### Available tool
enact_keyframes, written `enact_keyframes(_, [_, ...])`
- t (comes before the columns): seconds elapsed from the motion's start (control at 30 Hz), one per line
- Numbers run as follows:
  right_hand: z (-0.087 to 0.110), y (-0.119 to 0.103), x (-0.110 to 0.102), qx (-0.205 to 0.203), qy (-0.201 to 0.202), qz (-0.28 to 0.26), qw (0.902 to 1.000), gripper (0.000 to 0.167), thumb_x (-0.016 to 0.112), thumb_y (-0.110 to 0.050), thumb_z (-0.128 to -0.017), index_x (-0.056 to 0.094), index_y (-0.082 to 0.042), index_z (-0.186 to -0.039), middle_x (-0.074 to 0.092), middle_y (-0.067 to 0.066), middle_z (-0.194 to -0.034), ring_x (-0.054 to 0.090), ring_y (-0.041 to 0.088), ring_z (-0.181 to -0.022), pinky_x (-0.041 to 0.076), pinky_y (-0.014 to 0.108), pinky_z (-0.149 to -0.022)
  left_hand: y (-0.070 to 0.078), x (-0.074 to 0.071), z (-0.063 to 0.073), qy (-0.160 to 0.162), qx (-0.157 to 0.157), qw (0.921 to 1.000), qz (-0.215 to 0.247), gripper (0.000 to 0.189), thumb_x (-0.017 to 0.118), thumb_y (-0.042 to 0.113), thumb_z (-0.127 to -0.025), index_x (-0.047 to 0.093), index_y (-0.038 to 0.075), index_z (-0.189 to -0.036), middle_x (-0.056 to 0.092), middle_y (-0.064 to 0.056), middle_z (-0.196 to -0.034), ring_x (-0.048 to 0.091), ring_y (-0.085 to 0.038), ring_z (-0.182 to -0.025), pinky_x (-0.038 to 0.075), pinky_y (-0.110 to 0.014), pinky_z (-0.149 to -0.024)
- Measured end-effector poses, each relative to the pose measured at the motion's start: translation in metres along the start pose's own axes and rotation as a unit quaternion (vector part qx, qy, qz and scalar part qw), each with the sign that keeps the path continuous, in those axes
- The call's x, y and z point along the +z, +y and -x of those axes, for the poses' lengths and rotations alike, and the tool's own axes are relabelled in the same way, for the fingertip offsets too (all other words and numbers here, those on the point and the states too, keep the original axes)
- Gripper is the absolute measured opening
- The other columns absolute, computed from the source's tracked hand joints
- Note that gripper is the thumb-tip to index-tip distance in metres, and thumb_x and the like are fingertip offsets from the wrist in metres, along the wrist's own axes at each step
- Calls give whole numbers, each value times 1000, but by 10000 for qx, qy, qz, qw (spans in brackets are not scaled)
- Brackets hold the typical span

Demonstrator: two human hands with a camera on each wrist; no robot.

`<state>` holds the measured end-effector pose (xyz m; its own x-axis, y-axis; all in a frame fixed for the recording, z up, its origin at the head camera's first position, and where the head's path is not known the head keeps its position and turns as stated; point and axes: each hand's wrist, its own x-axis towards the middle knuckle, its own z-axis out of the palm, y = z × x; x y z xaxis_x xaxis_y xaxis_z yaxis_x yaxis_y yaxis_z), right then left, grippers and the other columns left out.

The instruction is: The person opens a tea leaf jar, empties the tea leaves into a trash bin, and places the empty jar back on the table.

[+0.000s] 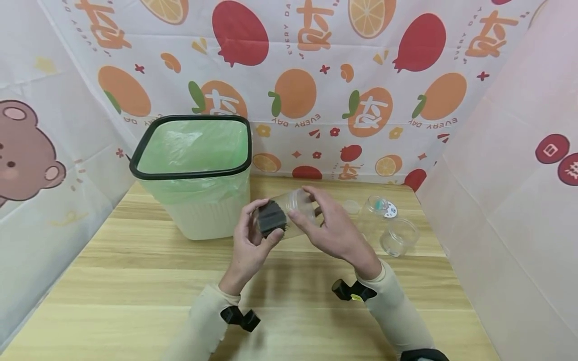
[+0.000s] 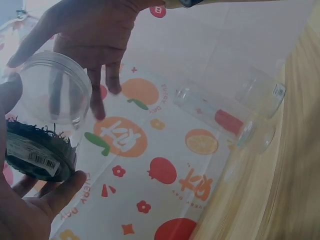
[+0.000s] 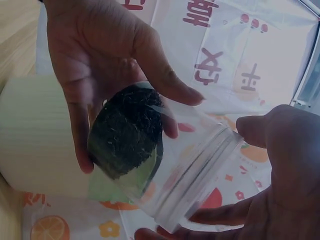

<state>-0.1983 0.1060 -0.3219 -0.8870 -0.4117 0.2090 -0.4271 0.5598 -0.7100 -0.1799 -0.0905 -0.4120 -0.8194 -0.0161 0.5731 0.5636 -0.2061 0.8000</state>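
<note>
A clear jar (image 1: 295,200) with a dark shredded, fibrous mass at one end is held tilted above the table, between both hands. My left hand (image 1: 249,240) grips its closed end, where the dark contents lie; a barcode label shows there in the left wrist view. My right hand (image 1: 331,228) holds the ringed mouth end, thumb on the near side and fingers round the far side. In the right wrist view the right hand's thumb (image 3: 252,131) touches the ringed rim. I cannot tell whether a clear lid is on that end.
A bin (image 1: 205,213) with a black rim and a green liner stands at the back left. Right of the hands are a tall clear jar (image 1: 371,220), a short clear container (image 1: 400,236), a clear disc (image 1: 351,206) and a printed white disc (image 1: 391,210). Printed cloth walls surround the table.
</note>
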Motion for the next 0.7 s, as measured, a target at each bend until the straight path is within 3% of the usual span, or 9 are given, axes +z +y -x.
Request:
enact_keyframes(0.17, [0,3,-1,210,51,-66,9997,66,66,-54,-93,52,-13,-144,61,3,-131,64,18,-82,56,31,-67,-1,1,1,77,180,9997,-149,65,74,-7,-87,43,-2,-144,56,-22,-140,63,-15,-122,54,-23,-101])
enact_keyframes(0.3, [-1,7,3,14,151,-323,9994,58,70,-47,-93,56,-12,-137,63,4,-122,60,17,-72,55,31,-61,-3,3,2,197,142,9997,-28,61,72,-3,-89,45,-3,-144,61,-17,-135,66,-13,-115,59,-23,-90])
enact_keyframes(0.43, [-1,9,7,-220,261,-337,9989,54,71,-43,-92,57,-12,-134,60,5,-118,57,19,-73,54,29,-60,-5,8,4,347,89,9994,23,58,71,0,-92,45,-4,-144,64,-7,-130,66,-11,-107,61,-24,-81])
enact_keyframes(0.57, [0,9,9,-416,360,-168,9983,52,71,-41,-92,57,-12,-133,58,6,-114,56,19,-77,52,28,-62,-7,9,4,482,75,9988,-30,55,71,4,-94,47,-4,-142,65,-2,-128,66,-9,-109,59,-21,-87])
enact_keyframes(0.7, [2,7,8,-1030,374,96,9939,63,78,-41,-86,55,-13,-138,56,8,-118,56,19,-92,52,31,-75,-9,7,3,227,-218,9960,833,50,60,11,-102,42,-5,-145,64,1,-126,65,-7,-107,59,-20,-85])
